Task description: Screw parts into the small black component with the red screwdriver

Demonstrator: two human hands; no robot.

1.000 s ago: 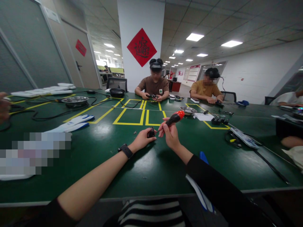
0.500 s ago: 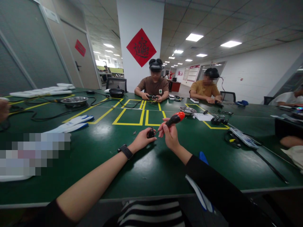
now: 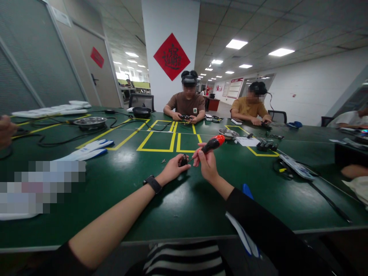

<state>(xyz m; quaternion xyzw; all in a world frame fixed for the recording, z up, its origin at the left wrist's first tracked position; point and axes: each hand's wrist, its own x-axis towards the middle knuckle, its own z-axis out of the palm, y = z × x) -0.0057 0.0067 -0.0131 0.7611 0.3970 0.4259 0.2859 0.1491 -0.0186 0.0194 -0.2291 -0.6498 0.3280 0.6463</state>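
Screwdriver [image 3: 212, 145] tip hidden behind small part [image 3: 183, 160].

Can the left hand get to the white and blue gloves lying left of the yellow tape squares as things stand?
Probably not yet: the left hand is pinching the small black part, so it's occupied. The green tabletop toward the white and blue gloves looks bare.
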